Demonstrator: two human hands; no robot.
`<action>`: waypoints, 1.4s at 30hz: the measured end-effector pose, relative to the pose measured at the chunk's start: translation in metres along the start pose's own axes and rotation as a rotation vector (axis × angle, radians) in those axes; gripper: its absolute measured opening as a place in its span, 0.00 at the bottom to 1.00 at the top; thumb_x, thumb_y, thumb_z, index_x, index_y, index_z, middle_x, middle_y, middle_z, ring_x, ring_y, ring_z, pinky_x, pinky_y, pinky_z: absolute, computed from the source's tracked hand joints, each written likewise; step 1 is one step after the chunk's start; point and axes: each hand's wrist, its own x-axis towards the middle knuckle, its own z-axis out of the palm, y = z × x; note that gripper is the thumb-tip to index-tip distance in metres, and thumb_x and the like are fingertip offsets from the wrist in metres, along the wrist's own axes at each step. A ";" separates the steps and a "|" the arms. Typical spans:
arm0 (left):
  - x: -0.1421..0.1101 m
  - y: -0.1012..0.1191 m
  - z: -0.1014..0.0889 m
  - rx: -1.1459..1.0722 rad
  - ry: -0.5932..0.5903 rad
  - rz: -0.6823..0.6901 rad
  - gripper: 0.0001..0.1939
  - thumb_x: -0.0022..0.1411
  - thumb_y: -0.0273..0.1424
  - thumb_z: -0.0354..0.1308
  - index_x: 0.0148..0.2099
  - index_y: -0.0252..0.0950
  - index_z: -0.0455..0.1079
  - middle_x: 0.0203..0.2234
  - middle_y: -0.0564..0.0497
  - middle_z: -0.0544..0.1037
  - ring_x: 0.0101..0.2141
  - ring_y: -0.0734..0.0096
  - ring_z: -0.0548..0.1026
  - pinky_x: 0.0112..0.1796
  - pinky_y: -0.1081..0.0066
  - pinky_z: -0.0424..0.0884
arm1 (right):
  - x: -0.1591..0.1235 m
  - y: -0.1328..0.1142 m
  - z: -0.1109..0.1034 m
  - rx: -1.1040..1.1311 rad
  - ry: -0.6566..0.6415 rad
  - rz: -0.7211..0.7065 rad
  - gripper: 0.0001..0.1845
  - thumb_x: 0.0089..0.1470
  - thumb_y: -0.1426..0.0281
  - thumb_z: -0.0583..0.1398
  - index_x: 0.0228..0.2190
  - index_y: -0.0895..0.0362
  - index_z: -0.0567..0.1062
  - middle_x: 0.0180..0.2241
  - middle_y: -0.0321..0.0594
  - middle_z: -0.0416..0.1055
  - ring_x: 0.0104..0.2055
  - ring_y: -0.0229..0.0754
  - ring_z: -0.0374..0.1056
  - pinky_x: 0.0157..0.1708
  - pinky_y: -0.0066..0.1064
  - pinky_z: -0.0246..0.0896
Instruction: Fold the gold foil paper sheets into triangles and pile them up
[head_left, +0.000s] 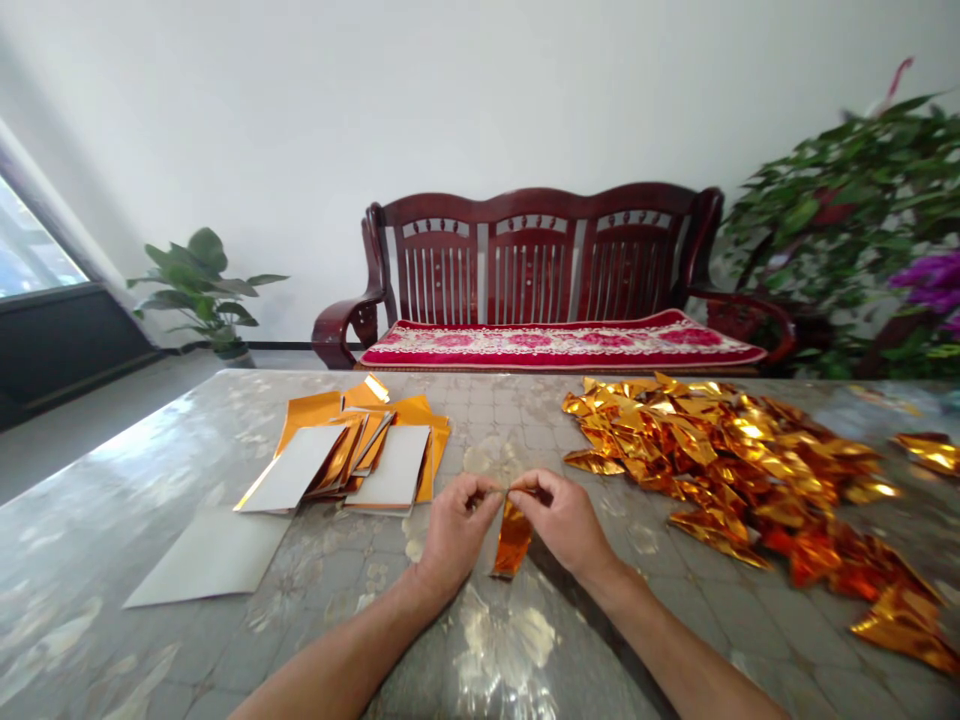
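Between my two hands, low over the table, is a narrow folded strip of shiny gold foil paper (514, 543). My left hand (463, 520) pinches its upper end, thumb against forefinger. My right hand (559, 515) pinches the same end from the other side, fingertips almost meeting the left ones. The strip's lower end points toward me. To the left lies a loose stack of gold foil paper sheets (409, 412), some showing pale backs. Off to the right spreads a heap of folded gold foil pieces (690, 440).
A single pale sheet (214, 555) lies left of my left forearm. Clear plastic (881, 408) rests at the table's far right. Beyond the patterned table (315, 640) stands a dark red wooden bench (532, 270), with a potted plant (206, 285) to its left and leafy plants (847, 210) to its right.
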 end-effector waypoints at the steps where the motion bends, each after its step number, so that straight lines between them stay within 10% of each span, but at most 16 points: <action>1: 0.000 0.001 0.000 0.014 0.000 -0.002 0.08 0.58 0.34 0.56 0.31 0.35 0.73 0.24 0.55 0.74 0.27 0.74 0.70 0.31 0.75 0.65 | 0.000 -0.001 0.000 -0.005 -0.006 -0.003 0.08 0.49 0.66 0.59 0.28 0.56 0.77 0.26 0.36 0.76 0.29 0.40 0.70 0.30 0.28 0.63; 29: 0.010 0.003 0.004 -0.143 -0.124 -0.251 0.11 0.52 0.35 0.56 0.26 0.32 0.70 0.19 0.56 0.69 0.23 0.76 0.66 0.27 0.76 0.60 | -0.013 -0.001 0.003 -0.585 0.180 -0.464 0.09 0.52 0.77 0.57 0.22 0.55 0.69 0.25 0.35 0.68 0.29 0.36 0.63 0.32 0.26 0.51; 42: 0.015 0.007 0.000 0.578 -0.246 -0.193 0.13 0.59 0.36 0.52 0.29 0.38 0.74 0.24 0.53 0.77 0.28 0.71 0.73 0.26 0.74 0.54 | -0.004 0.011 0.006 -0.769 0.045 -0.254 0.08 0.52 0.75 0.58 0.23 0.54 0.71 0.27 0.35 0.71 0.34 0.38 0.64 0.31 0.29 0.46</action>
